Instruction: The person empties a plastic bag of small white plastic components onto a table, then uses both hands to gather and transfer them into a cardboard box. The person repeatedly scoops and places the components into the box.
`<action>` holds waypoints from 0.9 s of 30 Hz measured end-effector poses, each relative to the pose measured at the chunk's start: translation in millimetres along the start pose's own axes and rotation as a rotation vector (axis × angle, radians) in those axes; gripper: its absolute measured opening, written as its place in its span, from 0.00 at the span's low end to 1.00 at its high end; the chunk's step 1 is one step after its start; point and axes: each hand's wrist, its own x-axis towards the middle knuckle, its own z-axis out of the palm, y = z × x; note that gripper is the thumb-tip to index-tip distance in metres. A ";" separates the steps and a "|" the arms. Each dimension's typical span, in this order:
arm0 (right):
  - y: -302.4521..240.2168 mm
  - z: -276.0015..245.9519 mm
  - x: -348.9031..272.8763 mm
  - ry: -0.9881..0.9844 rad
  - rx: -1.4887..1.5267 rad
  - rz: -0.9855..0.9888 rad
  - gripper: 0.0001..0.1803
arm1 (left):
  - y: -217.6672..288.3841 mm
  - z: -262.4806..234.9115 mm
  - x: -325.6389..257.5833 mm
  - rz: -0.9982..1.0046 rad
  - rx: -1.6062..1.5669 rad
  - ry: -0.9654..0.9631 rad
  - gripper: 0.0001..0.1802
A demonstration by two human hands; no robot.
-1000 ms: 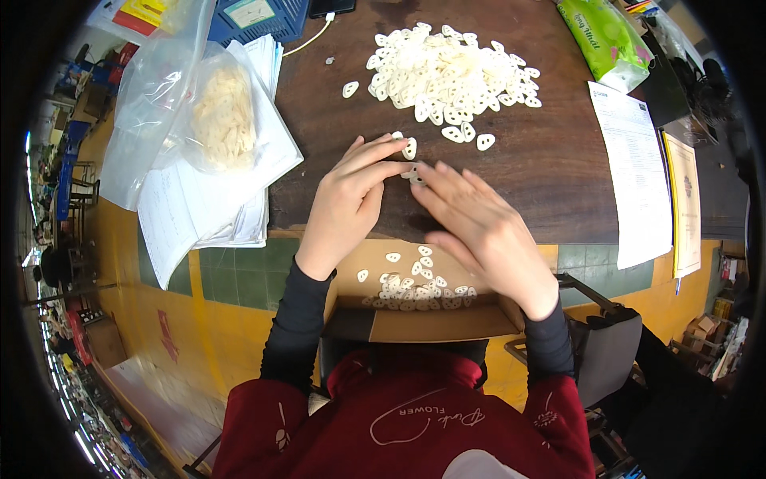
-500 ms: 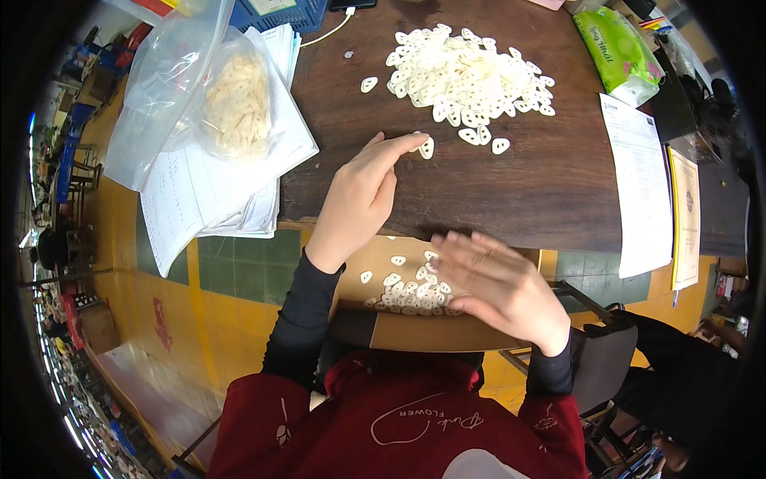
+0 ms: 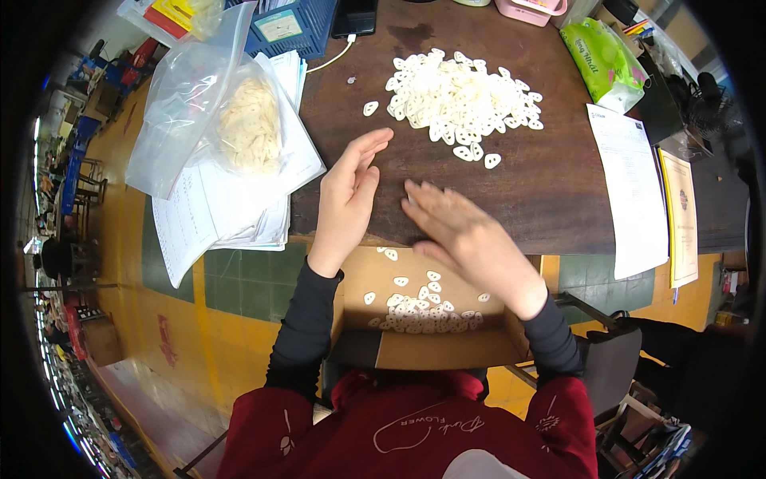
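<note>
- Head view, hands: left hand (image 3: 349,203) held over the near part of the table (image 3: 550,199), edge-on, fingers together and nearly straight, thumb slightly apart; no object seen in it.
- Right hand (image 3: 475,243) slants across the table's near edge, back upward, fingers extended and close together, thumb apart. Palm hidden; cannot tell whether a piece lies under it. The hands are apart, a bare strip of wood between them.
- Head view, pieces: small, pale, rounded-triangular pieces with holes, in two main lots. The heap (image 3: 463,92) sits on the table beyond the hands; a loose piece (image 3: 370,108) lies to its left, and a few more lie at its near side.
- Second lot: boxed pieces (image 3: 427,319), inside an open cardboard box (image 3: 455,349) below the table edge, in front of the person. Most bunch toward the person's side; several lie singly. What supports the box is hidden.
- Head view, surroundings: clear plastic bag (image 3: 179,120) of similar pale pieces on papers (image 3: 187,215), at left; green packet (image 3: 602,68) at far right.
- Progress (judgement): a modest share is in the box; the heap, apparently the larger share, remains on the table. Early to middle stage; no count possible.
</note>
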 end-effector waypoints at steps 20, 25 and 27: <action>34.1 -33.0 -24.5 0.093 -0.162 0.292 0.30 | 12.3 -1.7 5.7 0.062 0.219 -0.131 0.24; -4.1 -31.6 -58.1 -0.036 -0.099 0.264 0.33 | 3.5 3.4 8.7 0.127 0.258 -0.202 0.24; -21.7 -34.4 -68.7 -0.118 -0.056 0.217 0.34 | -1.4 6.9 12.3 0.161 0.312 -0.286 0.23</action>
